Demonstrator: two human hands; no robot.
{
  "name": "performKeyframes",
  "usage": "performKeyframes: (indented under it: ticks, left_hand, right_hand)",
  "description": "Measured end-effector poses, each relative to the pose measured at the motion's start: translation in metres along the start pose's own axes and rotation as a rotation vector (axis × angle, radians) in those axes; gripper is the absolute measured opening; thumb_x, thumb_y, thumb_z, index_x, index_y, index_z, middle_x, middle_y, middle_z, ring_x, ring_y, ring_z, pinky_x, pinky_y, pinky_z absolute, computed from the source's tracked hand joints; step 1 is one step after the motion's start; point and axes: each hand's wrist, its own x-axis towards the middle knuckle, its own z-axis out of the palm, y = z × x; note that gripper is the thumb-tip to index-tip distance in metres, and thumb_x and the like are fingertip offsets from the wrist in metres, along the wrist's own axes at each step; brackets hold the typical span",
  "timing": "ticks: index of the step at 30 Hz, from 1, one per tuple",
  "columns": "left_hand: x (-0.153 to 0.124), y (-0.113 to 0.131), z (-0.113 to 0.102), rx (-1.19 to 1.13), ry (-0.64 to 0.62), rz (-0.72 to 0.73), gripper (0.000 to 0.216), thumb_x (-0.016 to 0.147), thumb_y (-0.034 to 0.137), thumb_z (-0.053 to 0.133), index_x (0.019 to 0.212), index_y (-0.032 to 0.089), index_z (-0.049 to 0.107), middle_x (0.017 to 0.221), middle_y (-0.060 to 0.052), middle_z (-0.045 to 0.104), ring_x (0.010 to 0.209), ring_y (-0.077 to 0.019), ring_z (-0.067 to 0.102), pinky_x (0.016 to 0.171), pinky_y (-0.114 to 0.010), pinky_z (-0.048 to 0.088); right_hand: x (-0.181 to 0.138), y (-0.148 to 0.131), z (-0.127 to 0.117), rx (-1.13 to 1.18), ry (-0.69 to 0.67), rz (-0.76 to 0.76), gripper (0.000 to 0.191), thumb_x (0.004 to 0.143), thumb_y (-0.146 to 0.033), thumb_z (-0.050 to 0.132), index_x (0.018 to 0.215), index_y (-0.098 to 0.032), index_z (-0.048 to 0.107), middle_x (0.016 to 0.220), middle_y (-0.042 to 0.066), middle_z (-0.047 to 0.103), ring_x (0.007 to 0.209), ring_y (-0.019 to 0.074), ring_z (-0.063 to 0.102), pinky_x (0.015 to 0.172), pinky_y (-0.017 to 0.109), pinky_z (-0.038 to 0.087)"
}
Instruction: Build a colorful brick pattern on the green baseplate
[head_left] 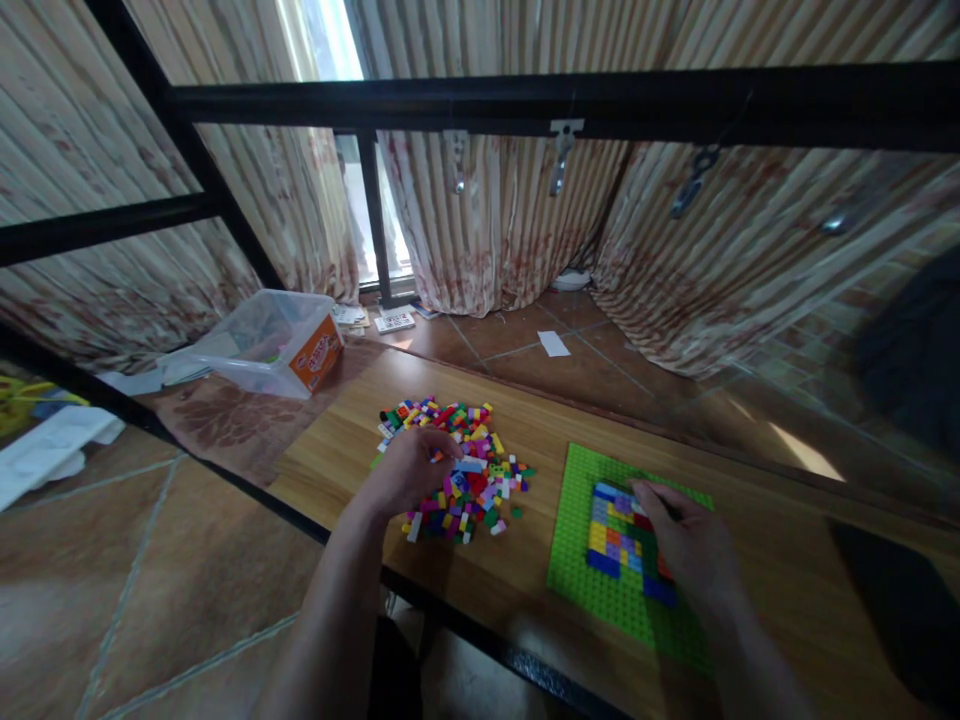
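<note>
My left hand [414, 468] reaches over a loose pile of small coloured toy bricks [469, 505]. Its fingers are curled near a light blue brick [471, 465]; whether they hold a brick is hard to make out. On the right lies a green studded baseplate [568, 520], with a low mosaic of blue, yellow, orange and purple bricks [613, 535] built on it. My right hand [684, 525] is closed over the mosaic's upper right part, thumb and index finger pressed together by its top edge. That hand covers the right side of the mosaic, and anything between its fingertips is hidden.
A wooden table [495, 590] with a dark edge carries everything. At its right end lies a dark flat object [892, 600]. Beyond its left end stands a clear plastic box [281, 335] with an orange label. Dark metal bars [525, 103] with hanging clips cross above the table.
</note>
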Motion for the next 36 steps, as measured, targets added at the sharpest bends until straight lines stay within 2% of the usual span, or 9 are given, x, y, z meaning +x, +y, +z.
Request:
performKeyframes:
  ticks: [3,8,14,24,28,30,32,34,36]
  left_hand:
    - [-0.008,0.002,0.000,0.277,-0.114,-0.023,0.015,0.071,0.017,0.060,0.073,0.020,0.074,0.076,-0.002,0.071,0.074,-0.0175,0.063,0.069,-0.026,0.045]
    - [-0.012,0.004,0.009,0.525,-0.089,-0.045,0.012,0.071,0.019,0.066,0.079,0.022,0.073,0.089,-0.005,0.071,0.089,-0.0222,0.064,0.076,-0.029,0.045]
    - [-0.014,0.006,0.010,0.553,-0.110,-0.028,0.012,0.073,0.026,0.067,0.083,0.023,0.073,0.089,-0.006,0.070,0.090,-0.0246,0.063,0.077,-0.032,0.045]
    - [-0.009,0.003,0.015,0.508,-0.110,0.030,0.004,0.072,0.021,0.065,0.073,0.020,0.069,0.082,-0.006,0.067,0.082,-0.0227,0.061,0.070,-0.030,0.041]
    - [-0.009,-0.001,-0.001,0.366,-0.122,0.038,0.009,0.076,0.025,0.063,0.072,0.018,0.066,0.073,-0.003,0.064,0.070,-0.0174,0.057,0.064,-0.027,0.039]
    - [-0.010,-0.005,-0.013,0.209,-0.079,-0.004,0.016,0.079,0.032,0.062,0.080,0.017,0.066,0.070,-0.001,0.061,0.063,-0.0144,0.052,0.058,-0.025,0.037]
    - [-0.010,-0.006,-0.022,0.009,-0.097,-0.001,0.021,0.082,0.037,0.060,0.082,0.017,0.065,0.068,0.001,0.058,0.060,-0.0122,0.048,0.055,-0.023,0.035]
    - [-0.011,0.000,-0.022,-0.216,-0.131,-0.006,0.023,0.081,0.039,0.062,0.083,0.016,0.064,0.070,0.001,0.059,0.061,-0.0109,0.048,0.055,-0.022,0.037]
    - [-0.012,0.010,-0.011,-0.411,-0.180,-0.029,0.025,0.079,0.040,0.067,0.085,0.016,0.063,0.070,0.002,0.059,0.061,-0.0096,0.049,0.056,-0.021,0.038]
  right_hand:
    - [0.001,-0.001,0.001,-0.043,0.007,0.028,0.032,0.074,-0.050,0.063,0.088,-0.023,0.077,0.092,0.005,0.077,0.090,0.0275,0.071,0.081,0.037,0.054]
    - [0.000,-0.002,0.002,-0.044,-0.015,0.014,0.033,0.075,-0.050,0.062,0.089,-0.024,0.077,0.095,0.004,0.077,0.094,0.0283,0.071,0.084,0.039,0.054]
    - [-0.001,-0.006,0.000,-0.068,-0.039,0.033,0.034,0.074,-0.050,0.062,0.089,-0.023,0.077,0.096,0.006,0.077,0.095,0.0295,0.070,0.083,0.040,0.054]
    - [0.001,-0.002,0.002,-0.031,-0.040,0.005,0.035,0.072,-0.050,0.064,0.087,-0.021,0.078,0.094,0.007,0.077,0.094,0.0308,0.070,0.085,0.043,0.053]
    - [0.001,-0.002,0.001,0.013,-0.026,0.006,0.035,0.072,-0.050,0.064,0.086,-0.021,0.078,0.093,0.007,0.077,0.092,0.0301,0.071,0.085,0.043,0.053]
    - [0.001,-0.003,0.000,0.031,-0.023,0.012,0.034,0.073,-0.049,0.064,0.086,-0.020,0.077,0.094,0.008,0.077,0.092,0.0295,0.070,0.084,0.042,0.053]
    - [0.000,-0.006,-0.001,0.047,0.004,0.004,0.033,0.074,-0.048,0.064,0.087,-0.020,0.077,0.093,0.008,0.077,0.091,0.0289,0.070,0.085,0.043,0.053]
    - [-0.004,-0.013,0.000,0.058,0.081,-0.041,0.032,0.077,-0.048,0.063,0.087,-0.020,0.076,0.094,0.008,0.076,0.092,0.0283,0.069,0.087,0.044,0.051]
    - [-0.012,-0.024,0.002,0.078,0.178,-0.139,0.030,0.080,-0.047,0.061,0.089,-0.021,0.075,0.098,0.008,0.075,0.097,0.0273,0.067,0.091,0.045,0.049]
